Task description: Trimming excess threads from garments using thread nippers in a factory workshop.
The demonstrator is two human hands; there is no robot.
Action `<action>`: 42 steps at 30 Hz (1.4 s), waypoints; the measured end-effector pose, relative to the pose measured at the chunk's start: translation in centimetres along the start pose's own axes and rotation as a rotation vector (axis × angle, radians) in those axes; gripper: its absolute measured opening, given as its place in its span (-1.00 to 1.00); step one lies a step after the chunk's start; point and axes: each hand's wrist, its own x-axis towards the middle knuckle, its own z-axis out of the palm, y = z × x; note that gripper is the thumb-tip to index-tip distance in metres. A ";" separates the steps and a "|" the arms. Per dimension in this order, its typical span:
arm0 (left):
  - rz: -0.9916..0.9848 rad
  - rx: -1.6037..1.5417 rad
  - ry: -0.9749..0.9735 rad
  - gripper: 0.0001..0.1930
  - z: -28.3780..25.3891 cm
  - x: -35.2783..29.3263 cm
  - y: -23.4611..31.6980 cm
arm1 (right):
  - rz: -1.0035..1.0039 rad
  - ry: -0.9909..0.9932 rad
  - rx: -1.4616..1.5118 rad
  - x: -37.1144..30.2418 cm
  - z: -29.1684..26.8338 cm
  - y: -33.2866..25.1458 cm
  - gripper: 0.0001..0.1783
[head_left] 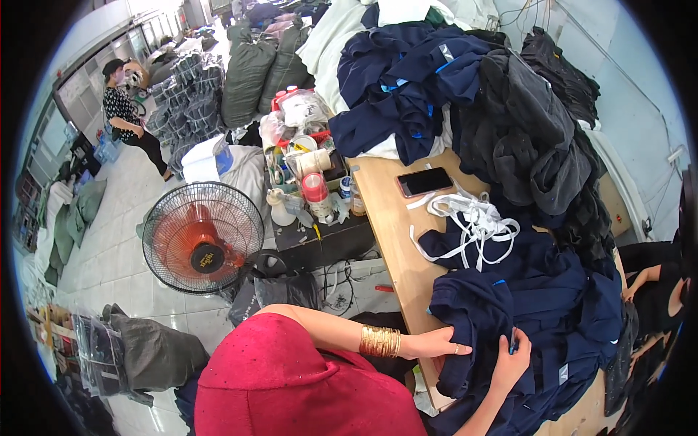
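As the navy garment (pixel 476 316) lies bunched between them, left grip (pixel 440 344) and right grip (pixel 512 361) each pinch its cloth.

Bunched navy cloth (pixel 476 301), perhaps trousers, in left hand (pixel 438 344) and right hand (pixel 512 362).

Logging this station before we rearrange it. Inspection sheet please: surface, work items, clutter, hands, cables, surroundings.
Surface: pale wooden table, mostly covered by fabric; bare strip along its left side.
Work items: navy garment, bunched, more navy fabric around it.
Clutter: phone, tangled white tape, heaped dark grey garments.
Left hand: grips the garment's left part, bangles on wrist.
Right hand: pinches the garment further right.
Cables: dark cables loose below the supplies; fan's own lead not traceable.
Surroundings: fan, stuffed sacks, person at left.
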 end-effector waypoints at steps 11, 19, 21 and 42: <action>0.128 0.095 0.097 -0.49 -0.6 2.2 -3.6 | -0.008 -0.123 -0.191 -1.6 0.2 2.5 -0.71; 0.014 -0.106 0.077 -0.62 -0.5 1.1 -2.0 | 0.059 -0.123 -0.262 -1.9 -0.6 3.7 -0.81; 0.002 -0.220 0.110 -0.66 -1.2 1.6 -2.8 | 0.080 0.018 -0.074 -2.0 -1.6 3.4 -0.84; 0.312 0.980 0.336 -0.42 -5.2 4.8 0.1 | 0.310 0.437 -0.172 -9.0 -7.1 4.7 -0.89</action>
